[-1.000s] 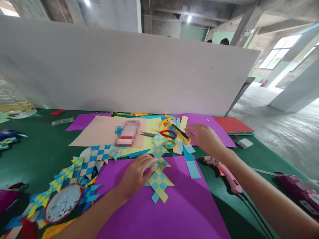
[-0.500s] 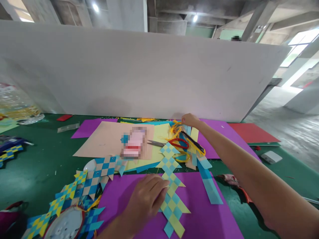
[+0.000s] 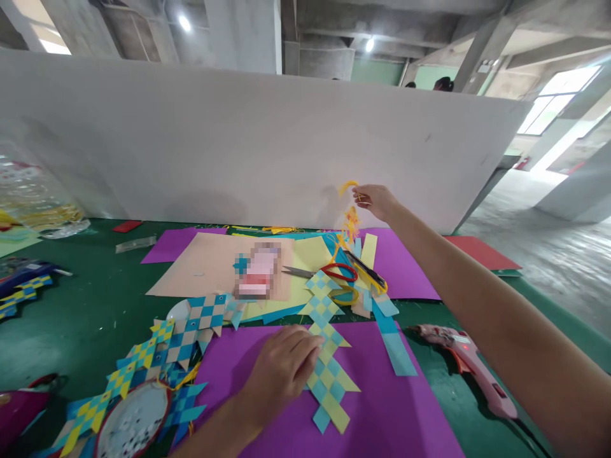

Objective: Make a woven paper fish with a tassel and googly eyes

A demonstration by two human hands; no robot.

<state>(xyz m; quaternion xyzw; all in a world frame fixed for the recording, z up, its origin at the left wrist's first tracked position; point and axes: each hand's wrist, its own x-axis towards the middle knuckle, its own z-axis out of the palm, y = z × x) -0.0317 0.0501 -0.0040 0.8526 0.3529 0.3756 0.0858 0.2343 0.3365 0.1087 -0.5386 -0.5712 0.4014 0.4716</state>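
My left hand (image 3: 286, 361) rests over the purple card (image 3: 391, 394) with its fingers curled and pressed together. Its fingertips meet the left edge of a woven blue-and-yellow paper strip (image 3: 329, 375) with pointed sides; whether they grip it or something small is hidden. Farther out, my right hand (image 3: 376, 201) is raised in front of the white board, pinching yellow yarn (image 3: 351, 224) that dangles toward the table. Below it lie scissors with red handles (image 3: 340, 271), a black-and-yellow utility knife (image 3: 367, 270) and blue paper strips (image 3: 394, 346).
A pink glue gun (image 3: 477, 369) lies at the right under my forearm. Woven paper fish (image 3: 205, 318) and a dish of small eyes (image 3: 136, 423) are at lower left. The white board (image 3: 238, 146) stands across the back. A clear plastic bag (image 3: 38, 197) sits at far left.
My right hand has risen from the pile by the scissors, lifting yellow yarn up from it. My left hand stays at the woven strip. The view has shifted slightly, showing more of the glue gun.
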